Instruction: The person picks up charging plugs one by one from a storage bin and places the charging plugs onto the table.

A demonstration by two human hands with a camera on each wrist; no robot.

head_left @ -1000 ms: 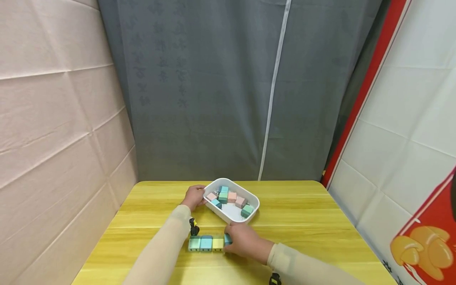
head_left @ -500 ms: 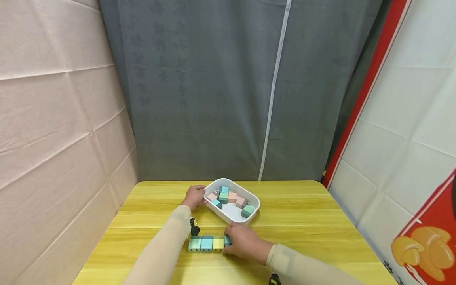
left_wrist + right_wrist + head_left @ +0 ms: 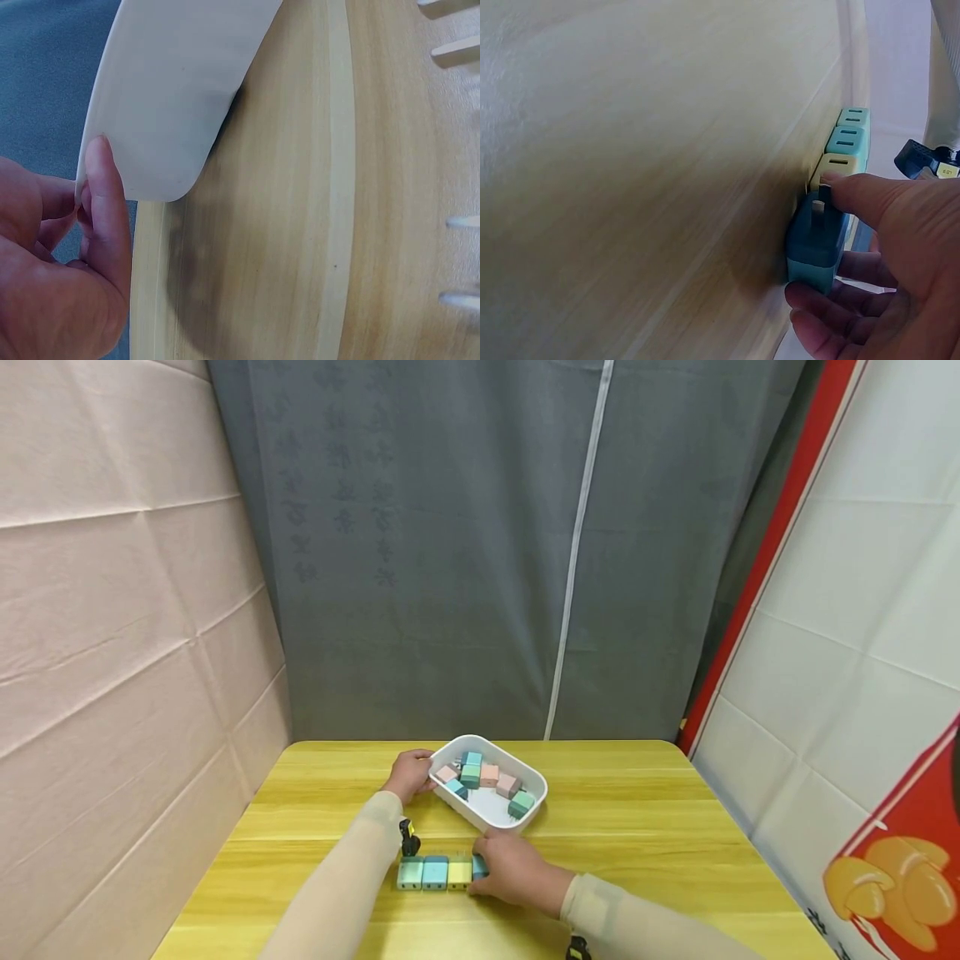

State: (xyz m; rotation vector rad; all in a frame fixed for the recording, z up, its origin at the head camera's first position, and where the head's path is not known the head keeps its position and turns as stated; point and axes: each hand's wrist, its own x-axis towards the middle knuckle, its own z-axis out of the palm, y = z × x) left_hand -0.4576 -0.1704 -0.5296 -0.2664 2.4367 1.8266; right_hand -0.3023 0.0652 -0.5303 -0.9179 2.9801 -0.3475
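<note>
My left hand [image 3: 409, 775] pinches the left rim of a white plastic bin [image 3: 172, 97], fingers and thumb on its wall. Inside the bin lie several small plug-in chargers: pink ones [image 3: 489, 776], green ones [image 3: 521, 804] and blue ones. My right hand [image 3: 517, 865] grips a blue charger [image 3: 814, 232] by its sides at the right end of a row on the table; its metal prongs show in the right wrist view. To its left stand a yellow charger [image 3: 459, 874], a light blue charger [image 3: 434, 873] and a green charger [image 3: 409, 873], side by side.
The yellow wood-grain table [image 3: 637, 827] ends at a grey curtain [image 3: 435, 568] behind. Pale cloth walls [image 3: 135, 652] flank it. In the left wrist view, metal prongs [image 3: 457, 51] of chargers poke in from the right edge. A red poster [image 3: 922, 835] hangs at the right.
</note>
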